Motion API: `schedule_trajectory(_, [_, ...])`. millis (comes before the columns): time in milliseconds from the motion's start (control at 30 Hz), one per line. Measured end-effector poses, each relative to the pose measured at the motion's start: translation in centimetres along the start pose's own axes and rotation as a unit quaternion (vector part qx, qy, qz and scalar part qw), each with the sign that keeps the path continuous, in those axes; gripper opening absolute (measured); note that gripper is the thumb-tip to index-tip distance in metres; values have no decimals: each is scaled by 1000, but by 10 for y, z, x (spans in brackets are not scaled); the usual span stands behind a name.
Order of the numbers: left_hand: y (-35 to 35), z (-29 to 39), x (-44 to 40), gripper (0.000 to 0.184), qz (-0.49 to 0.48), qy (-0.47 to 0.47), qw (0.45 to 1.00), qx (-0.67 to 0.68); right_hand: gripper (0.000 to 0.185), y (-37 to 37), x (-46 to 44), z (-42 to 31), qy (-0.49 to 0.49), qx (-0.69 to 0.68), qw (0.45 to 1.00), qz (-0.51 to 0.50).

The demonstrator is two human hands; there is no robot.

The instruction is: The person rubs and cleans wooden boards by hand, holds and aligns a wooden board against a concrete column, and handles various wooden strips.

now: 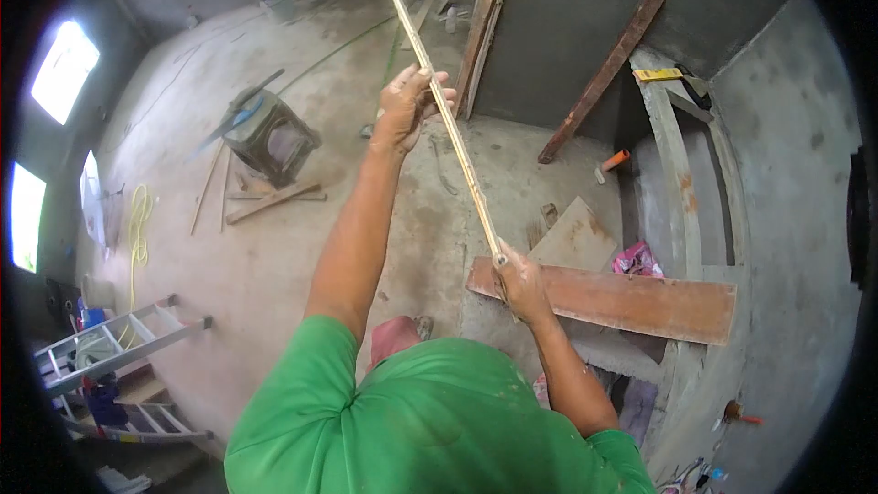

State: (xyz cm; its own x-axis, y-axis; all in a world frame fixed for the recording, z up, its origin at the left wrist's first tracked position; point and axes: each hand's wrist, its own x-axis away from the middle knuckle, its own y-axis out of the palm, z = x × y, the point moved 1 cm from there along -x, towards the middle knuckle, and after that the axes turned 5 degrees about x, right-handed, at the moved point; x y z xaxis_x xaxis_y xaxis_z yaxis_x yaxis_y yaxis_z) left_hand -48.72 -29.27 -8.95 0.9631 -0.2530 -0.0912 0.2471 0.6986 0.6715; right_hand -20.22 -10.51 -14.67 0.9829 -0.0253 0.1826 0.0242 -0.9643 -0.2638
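A long, thin, pale strip [455, 142] slants from the top edge of the view down to the right, in front of my body. Its material is hard to tell; it looks like wood with lengthwise grooves. Partway up, my left hand [409, 108] is closed on it, thumb on the near side and fingertips showing past its right edge. Around the lower end, my right hand [523, 285] is wrapped, with that end showing above the fist. Below my right hand lies a reddish-brown board [631, 304].
A concrete-framed counter [679, 183] stands at right, with a yellow level [658, 75] on top. A brown plank [604, 73] leans on the wall. Left are a dusty box-shaped object [272, 135], an aluminium ladder [128, 343] and a yellow hose or cord [139, 229].
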Motion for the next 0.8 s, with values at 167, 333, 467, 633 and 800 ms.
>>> schedule_trajectory(167, [1,12,-8,41,30,8,999,-27,55,-11,26,15,11,11,1000,-7])
schedule_trajectory(333, [-6,7,-20,57,54,1,998,-20,59,-18,43,29,-89,111,989,28])
schedule_trajectory(467, [-7,-10,-26,64,56,-35,998,4,63,-17,49,36,-126,137,979,82])
schedule_trajectory(633, [-7,-31,-35,78,43,-124,983,131,61,-23,64,36,-15,215,974,74])
schedule_trajectory(800, [-10,-66,-38,65,43,-110,990,78,59,-29,64,46,0,178,982,59])
